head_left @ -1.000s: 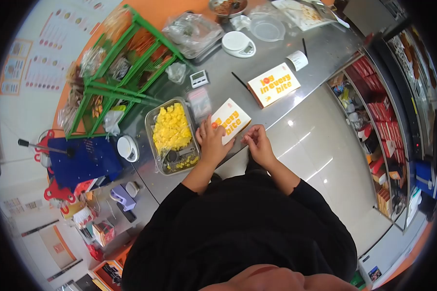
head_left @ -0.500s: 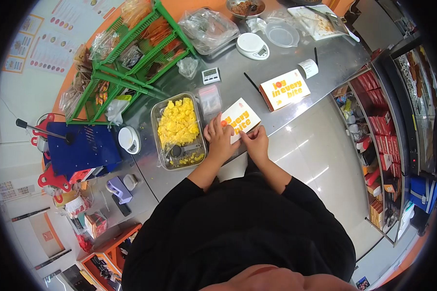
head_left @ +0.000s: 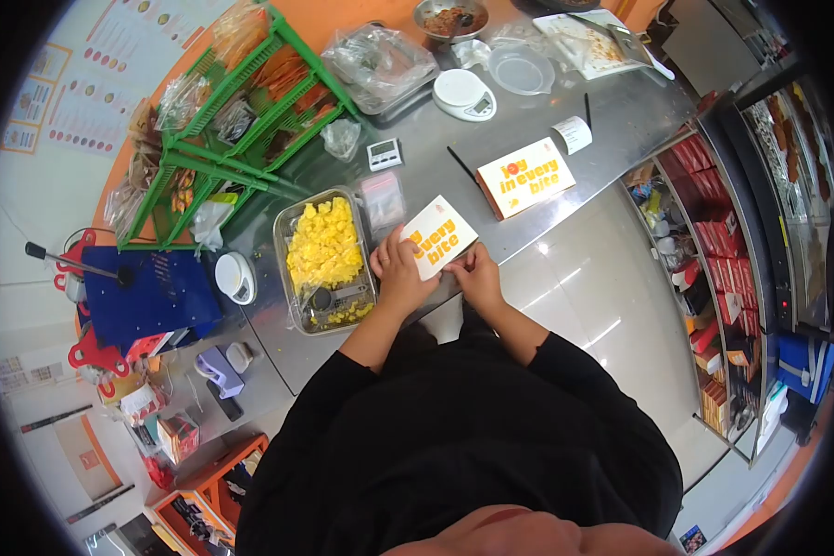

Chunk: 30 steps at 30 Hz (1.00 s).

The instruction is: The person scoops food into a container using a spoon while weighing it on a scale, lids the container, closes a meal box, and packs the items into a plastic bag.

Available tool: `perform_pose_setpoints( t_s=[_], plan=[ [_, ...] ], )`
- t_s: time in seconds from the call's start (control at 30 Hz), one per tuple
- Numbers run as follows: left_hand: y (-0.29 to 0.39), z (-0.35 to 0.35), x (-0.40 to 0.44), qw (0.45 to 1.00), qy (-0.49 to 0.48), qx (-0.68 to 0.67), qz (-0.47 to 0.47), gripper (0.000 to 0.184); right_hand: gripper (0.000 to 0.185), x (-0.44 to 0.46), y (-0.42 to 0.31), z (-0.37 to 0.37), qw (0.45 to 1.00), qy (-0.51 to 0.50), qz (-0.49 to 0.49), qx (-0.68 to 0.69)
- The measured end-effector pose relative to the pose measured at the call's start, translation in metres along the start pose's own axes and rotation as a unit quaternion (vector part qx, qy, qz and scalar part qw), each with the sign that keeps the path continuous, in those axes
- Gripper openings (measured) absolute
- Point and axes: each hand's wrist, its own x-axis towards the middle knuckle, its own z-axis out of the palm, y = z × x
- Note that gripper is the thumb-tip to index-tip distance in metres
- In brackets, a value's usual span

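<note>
- On the left, a blue board (head_left: 153, 292) lies beside a white round-topped device (head_left: 235, 277), with a purple tape dispenser (head_left: 221, 372) nearer the person.
- Above them, green baskets (head_left: 241, 153) hold plastic-wrapped goods.
- A clear-walled tray (head_left: 284, 298) of crumbled yellow food (head_left: 324, 246) stands left of the hands; a dark, round-headed scoop (head_left: 322, 298) lies in it.
- Just right of the tray, a small digital timer (head_left: 384, 154) sits above a clear bag (head_left: 383, 199).
- The left hand (head_left: 400, 276) grips the left end of the near box (head_left: 440, 232), fingers curled over its top and thumb at the near side.
- The near box lies closed and tilted to the table's edge, just right of the tray, its printed lid facing up.
- The right hand (head_left: 477, 278) has its fingers drawn together, touching the box's near right corner; whether they pinch a flap cannot be told.
- Beyond, a white kitchen scale (head_left: 464, 94) stands on the steel table (head_left: 426, 139).
- Farther right lies a second printed box (head_left: 528, 178), a black stick (head_left: 461, 164) by its left side and a curled paper slip (head_left: 573, 134) by its upper right corner.
- At the far right, shelves (head_left: 704, 241) hold red packages.
</note>
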Motion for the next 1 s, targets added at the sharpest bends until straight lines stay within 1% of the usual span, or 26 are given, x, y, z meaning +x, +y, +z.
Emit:
perform_pose_setpoints(
  t_s=[0.03,0.07,0.1,0.13,0.17,0.2,0.23,0.27,0.3,0.33,0.37,0.43,0.5,0.57,0.63,0.67,0.7,0.77,0.8,0.83,0.87,0.9,0.93,0.97,1.0],
  plan=[
    [0.0,-0.001,0.0,1.0,-0.005,0.007,-0.009,0.067,0.039,0.0,0.0,-0.003,1.0,0.007,0.0,-0.002],
    [-0.002,-0.004,0.001,1.0,-0.018,0.001,-0.014,0.069,0.039,-0.001,-0.001,-0.007,0.986,0.02,-0.035,-0.16],
    [-0.002,-0.004,0.002,1.0,-0.02,-0.004,-0.004,0.069,0.039,-0.001,-0.002,-0.011,0.946,0.034,-0.068,-0.315],
    [-0.003,-0.005,0.004,0.999,-0.032,-0.006,-0.023,0.071,0.037,-0.003,-0.002,-0.015,0.937,0.041,-0.099,-0.331],
    [-0.004,-0.007,0.006,0.998,-0.046,-0.007,-0.04,0.072,0.037,-0.006,-0.006,-0.022,0.936,0.058,-0.099,-0.332],
    [-0.007,-0.004,0.008,0.997,-0.045,-0.04,-0.051,0.074,0.034,-0.009,-0.012,-0.033,0.924,0.077,-0.116,-0.356],
    [-0.002,-0.008,0.017,0.997,-0.04,-0.049,-0.034,0.074,0.03,-0.009,-0.019,-0.046,0.909,0.096,-0.134,-0.383],
    [0.004,-0.009,0.024,0.999,-0.016,-0.046,-0.012,0.073,0.026,-0.011,-0.025,-0.06,0.917,0.119,-0.124,-0.36],
    [0.012,-0.011,0.028,0.999,0.006,-0.044,0.0,0.073,0.026,-0.011,-0.035,-0.077,0.912,0.124,-0.127,-0.37],
    [0.024,-0.013,0.039,0.999,0.022,-0.046,0.016,0.07,0.026,-0.015,-0.043,-0.092,0.915,0.167,-0.103,-0.353],
    [0.037,-0.013,0.05,0.998,0.023,-0.051,0.007,0.07,0.026,-0.018,-0.047,-0.107,0.916,0.206,-0.08,-0.335],
    [0.064,-0.013,0.08,0.99,0.017,-0.13,0.05,0.069,0.033,-0.016,-0.047,-0.139,0.911,0.241,-0.095,-0.322],
    [0.091,-0.007,0.106,0.986,-0.013,-0.155,0.057,0.069,0.033,-0.005,-0.048,-0.164,0.911,0.266,-0.125,-0.288],
    [0.108,0.019,0.128,0.988,-0.008,-0.131,0.086,0.07,0.031,0.015,-0.057,-0.185,0.915,0.28,-0.136,-0.258],
    [0.115,0.04,0.142,0.988,-0.024,-0.106,0.109,0.07,0.027,0.045,-0.083,-0.195,0.916,0.289,-0.168,-0.222],
    [0.117,0.049,0.147,0.99,-0.027,-0.078,0.117,0.073,0.025,0.063,-0.1,-0.197,0.919,0.28,-0.177,-0.213],
    [0.12,0.051,0.149,0.992,-0.013,-0.069,0.103,0.073,0.025,0.086,-0.118,-0.198,0.923,0.262,-0.188,-0.21],
    [0.122,0.053,0.156,0.988,-0.058,-0.11,0.089,0.073,0.026,0.137,-0.149,-0.192,0.923,0.196,-0.259,-0.208],
    [0.122,0.047,0.161,0.991,-0.055,-0.097,0.081,0.073,0.029,0.165,-0.162,-0.186,0.94,0.131,-0.251,-0.192],
    [0.125,0.036,0.161,0.99,-0.037,-0.117,0.064,0.071,0.032,0.19,-0.178,-0.17,0.941,0.064,-0.283,-0.173],
    [0.125,0.029,0.16,0.989,-0.018,-0.138,0.046,0.07,0.031,0.217,-0.192,-0.152,0.939,-0.006,-0.289,-0.186],
    [0.119,0.029,0.157,0.991,-0.017,-0.129,0.035,0.07,0.03,0.242,-0.202,-0.13,0.928,-0.08,-0.311,-0.188],
    [0.111,0.029,0.154,0.988,0.028,-0.15,0.022,0.064,0.03,0.267,-0.212,-0.106,0.911,-0.152,-0.334,-0.189],
    [0.102,0.026,0.149,0.983,0.073,-0.17,0.01,0.058,0.03,0.3,-0.206,-0.08,0.898,-0.212,-0.353,-0.155],
    [0.095,0.022,0.14,0.986,0.076,-0.144,-0.029,0.055,0.031,0.331,-0.196,-0.051,0.892,-0.255,-0.343,-0.148]
  ],
)
